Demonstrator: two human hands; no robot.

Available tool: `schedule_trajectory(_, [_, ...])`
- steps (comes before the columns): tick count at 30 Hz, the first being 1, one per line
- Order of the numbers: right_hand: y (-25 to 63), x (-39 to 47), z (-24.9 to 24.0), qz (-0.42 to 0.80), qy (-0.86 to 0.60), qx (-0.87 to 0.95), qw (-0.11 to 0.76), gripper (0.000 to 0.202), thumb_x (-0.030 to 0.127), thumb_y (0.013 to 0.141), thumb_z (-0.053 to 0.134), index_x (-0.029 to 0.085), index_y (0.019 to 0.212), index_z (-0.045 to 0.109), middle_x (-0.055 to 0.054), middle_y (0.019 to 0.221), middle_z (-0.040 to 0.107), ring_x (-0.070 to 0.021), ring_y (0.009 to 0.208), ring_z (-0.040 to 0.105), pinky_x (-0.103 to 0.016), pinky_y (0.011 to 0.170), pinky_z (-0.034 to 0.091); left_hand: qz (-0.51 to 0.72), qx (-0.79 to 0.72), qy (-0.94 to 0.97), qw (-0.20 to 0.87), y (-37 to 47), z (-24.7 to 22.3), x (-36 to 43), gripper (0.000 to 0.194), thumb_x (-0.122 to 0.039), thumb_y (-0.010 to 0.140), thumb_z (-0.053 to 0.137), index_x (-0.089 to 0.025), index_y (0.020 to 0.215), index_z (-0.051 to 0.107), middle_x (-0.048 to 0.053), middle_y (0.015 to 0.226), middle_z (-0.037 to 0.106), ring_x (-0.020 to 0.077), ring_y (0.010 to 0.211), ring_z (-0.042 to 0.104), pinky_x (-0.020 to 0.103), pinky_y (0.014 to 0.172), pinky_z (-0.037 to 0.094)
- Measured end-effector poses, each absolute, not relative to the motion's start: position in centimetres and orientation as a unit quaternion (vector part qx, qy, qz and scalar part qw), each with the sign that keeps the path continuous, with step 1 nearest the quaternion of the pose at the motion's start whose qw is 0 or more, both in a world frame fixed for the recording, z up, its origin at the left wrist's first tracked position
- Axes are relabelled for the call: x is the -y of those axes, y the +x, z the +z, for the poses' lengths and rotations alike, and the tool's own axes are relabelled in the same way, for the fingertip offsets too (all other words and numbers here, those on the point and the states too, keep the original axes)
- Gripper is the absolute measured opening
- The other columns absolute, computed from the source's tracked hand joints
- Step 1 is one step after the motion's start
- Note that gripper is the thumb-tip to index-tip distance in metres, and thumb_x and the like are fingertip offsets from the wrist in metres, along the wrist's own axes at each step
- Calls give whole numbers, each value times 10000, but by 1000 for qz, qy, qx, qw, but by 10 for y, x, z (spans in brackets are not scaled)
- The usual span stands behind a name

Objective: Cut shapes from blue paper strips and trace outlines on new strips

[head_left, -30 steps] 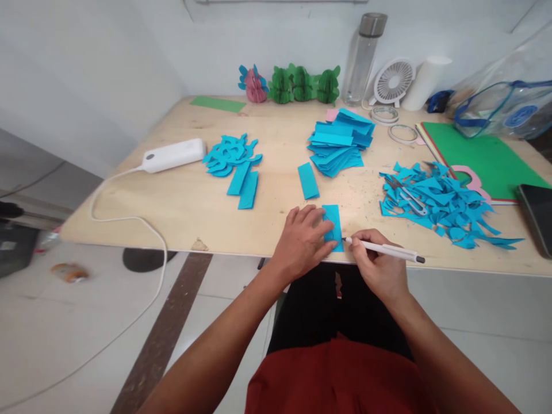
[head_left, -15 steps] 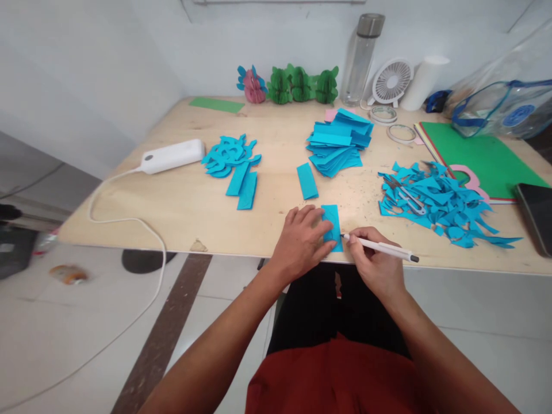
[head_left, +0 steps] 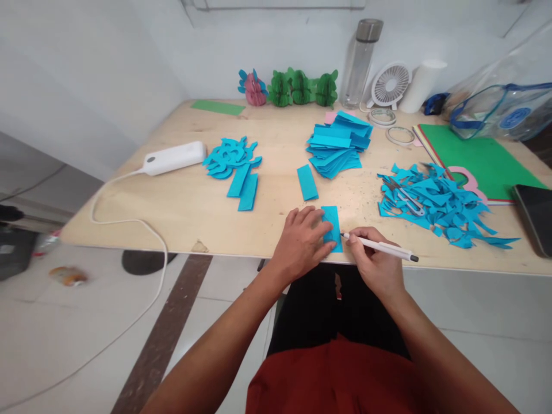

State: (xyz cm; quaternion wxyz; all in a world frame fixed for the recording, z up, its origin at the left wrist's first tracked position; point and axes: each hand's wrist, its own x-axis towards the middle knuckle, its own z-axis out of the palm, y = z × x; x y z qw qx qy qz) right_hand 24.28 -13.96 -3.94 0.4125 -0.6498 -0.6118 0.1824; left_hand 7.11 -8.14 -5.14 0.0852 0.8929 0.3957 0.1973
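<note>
A small blue paper rectangle (head_left: 332, 216) lies near the table's front edge, with faint drawn lines on it. My left hand (head_left: 302, 238) rests on its left part, fingers spread and pressing it down. In my right hand (head_left: 376, 261) is a white pen (head_left: 386, 248), its dark tip at the paper's right edge. Just beyond my left hand lies a single blue paper piece (head_left: 307, 183). Farther back is a fanned stack of folded blue paper (head_left: 338, 144).
Blue scraps (head_left: 452, 213) with scissors (head_left: 407, 198) among them lie right, by green sheets (head_left: 487, 155) and a dark phone (head_left: 535, 215). Blue cut-outs (head_left: 230, 155) and a white corded device (head_left: 175, 158) sit left. A bottle (head_left: 360, 63) and fan (head_left: 391, 85) stand behind.
The view has shifted very slightly. Both hands, the pen and the paper under them look the same as before.
</note>
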Motion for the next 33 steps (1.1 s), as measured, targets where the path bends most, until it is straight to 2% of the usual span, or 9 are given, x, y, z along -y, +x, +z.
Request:
schedule_trajectory(7, [243,139,-39,196,-648,613,407,140,294,863,549,209,813,648,7,690,659,-133,590,570,-245,559,422,199,-395,893,82,71,-52,81,212,-395,903,542,-224,1001,619,99,1277,567,294,1255,437,475,1030,331])
schedule_trajectory(16, [246,141,-40,174,-651,620,401,130,279,825,554,206,751,631,31,584,598,-107,459,474,-235,453,357,198,-394,894,81,71,-52,81,215,-403,905,542,-226,999,619,98,1279,568,293,1250,441,472,1020,338])
schedule_trajectory(24, [246,140,-41,207,-655,561,461,109,275,826,567,206,764,624,-1,635,674,-153,560,610,-251,517,445,197,-397,893,84,71,-52,82,221,-399,902,549,-219,1009,620,102,1288,565,295,1256,442,477,1038,330])
schedule_trajectory(29, [246,139,-44,218,-645,573,456,159,331,879,554,201,857,643,-16,701,709,-149,565,612,-251,515,447,199,-396,892,89,71,-51,82,226,-401,897,554,-221,1016,622,101,1290,566,295,1260,440,487,1046,330])
schedule_trajectory(33, [246,141,-43,205,-624,598,459,206,338,927,511,203,982,655,-42,835,744,-175,747,686,-267,673,514,191,-399,892,93,71,-50,83,239,-404,900,553,-218,1031,625,107,1308,561,299,1276,435,500,1061,320])
